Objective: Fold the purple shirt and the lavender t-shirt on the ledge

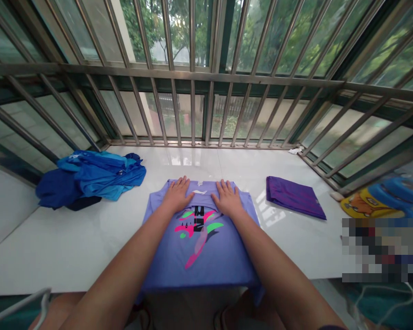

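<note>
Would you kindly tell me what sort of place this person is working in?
Probably a home's bay window or enclosed balcony: shiny metal bars cross green-framed glass windows, leafy green trees show outside, and a glossy white ledge bears a spread lilac T-shirt.

There are two hands (178, 195) (228, 198), one lavender shirt (208, 250), one purple cloth (293, 197), one clothes pile (98, 174), one bottle (373, 201).

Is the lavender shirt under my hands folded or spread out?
Spread out: the lavender shirt lies broad and mostly flat, its printed design showing, with your left hand and right hand resting on it.
</note>
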`<state>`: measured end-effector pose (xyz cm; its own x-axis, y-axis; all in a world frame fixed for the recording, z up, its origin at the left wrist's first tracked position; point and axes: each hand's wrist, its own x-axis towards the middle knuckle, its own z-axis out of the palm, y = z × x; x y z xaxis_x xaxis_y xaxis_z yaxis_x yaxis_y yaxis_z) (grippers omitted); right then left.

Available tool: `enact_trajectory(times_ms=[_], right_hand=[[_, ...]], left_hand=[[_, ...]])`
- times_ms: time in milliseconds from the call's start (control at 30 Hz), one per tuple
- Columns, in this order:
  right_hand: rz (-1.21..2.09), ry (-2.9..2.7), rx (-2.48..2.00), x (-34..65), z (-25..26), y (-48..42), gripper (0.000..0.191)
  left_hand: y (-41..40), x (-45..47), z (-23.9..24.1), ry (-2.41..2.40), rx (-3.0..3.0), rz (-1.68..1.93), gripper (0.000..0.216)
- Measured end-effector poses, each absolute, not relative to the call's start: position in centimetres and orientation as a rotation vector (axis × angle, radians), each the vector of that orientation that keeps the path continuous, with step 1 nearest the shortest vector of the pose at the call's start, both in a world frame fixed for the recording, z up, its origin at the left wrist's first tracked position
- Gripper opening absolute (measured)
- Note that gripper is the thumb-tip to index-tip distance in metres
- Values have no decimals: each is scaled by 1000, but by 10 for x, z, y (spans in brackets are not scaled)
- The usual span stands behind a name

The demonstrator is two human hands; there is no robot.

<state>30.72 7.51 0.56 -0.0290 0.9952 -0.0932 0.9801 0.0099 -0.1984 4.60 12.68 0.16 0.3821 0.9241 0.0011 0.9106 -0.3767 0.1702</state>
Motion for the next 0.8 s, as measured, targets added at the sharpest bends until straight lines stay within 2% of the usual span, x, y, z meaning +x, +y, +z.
enact_trajectory(times_ms=[500, 667, 800], right_hand=[[267, -2174, -2217, 381, 13, 71, 73], [216, -2099, -2227, 380, 28, 96, 68], [280, -2095, -2241, 379, 40, 128, 60]], left_hand=[[140, 48, -2, 1666, 2468, 210, 75], [171, 26, 12, 1761, 2360, 335, 66], [203, -3, 31, 1859, 2246, 262, 59]])
